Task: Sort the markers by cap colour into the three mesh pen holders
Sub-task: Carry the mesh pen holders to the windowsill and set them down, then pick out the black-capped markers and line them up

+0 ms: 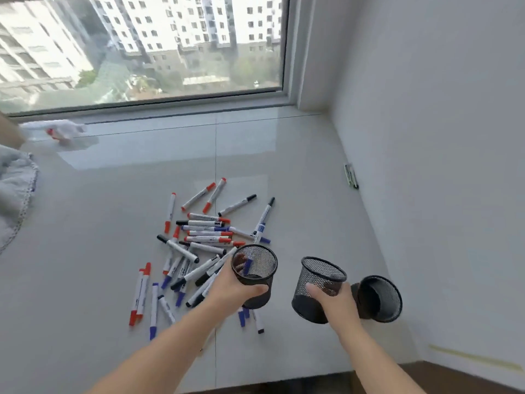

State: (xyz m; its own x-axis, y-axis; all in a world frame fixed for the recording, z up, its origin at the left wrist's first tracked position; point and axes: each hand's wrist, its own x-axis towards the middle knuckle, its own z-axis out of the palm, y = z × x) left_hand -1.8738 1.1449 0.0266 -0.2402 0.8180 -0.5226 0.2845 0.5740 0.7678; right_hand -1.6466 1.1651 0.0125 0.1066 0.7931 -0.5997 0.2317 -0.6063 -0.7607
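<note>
The left hand [235, 288] grips a black mesh holder [253, 273] with the thumb across its near side; the holder is tilted, and something blue and reddish shows through its mesh. The right hand [335, 304] grips a second mesh holder [319, 288], also tilted, and a third holder [379, 298] lies on its side just to the right of this hand — its opening faces the camera. The markers [199, 251] lie in a loose pile on the pale worktop [113, 223], in front of the left hand and to its left, with red, blue and black caps mixed together.
</note>
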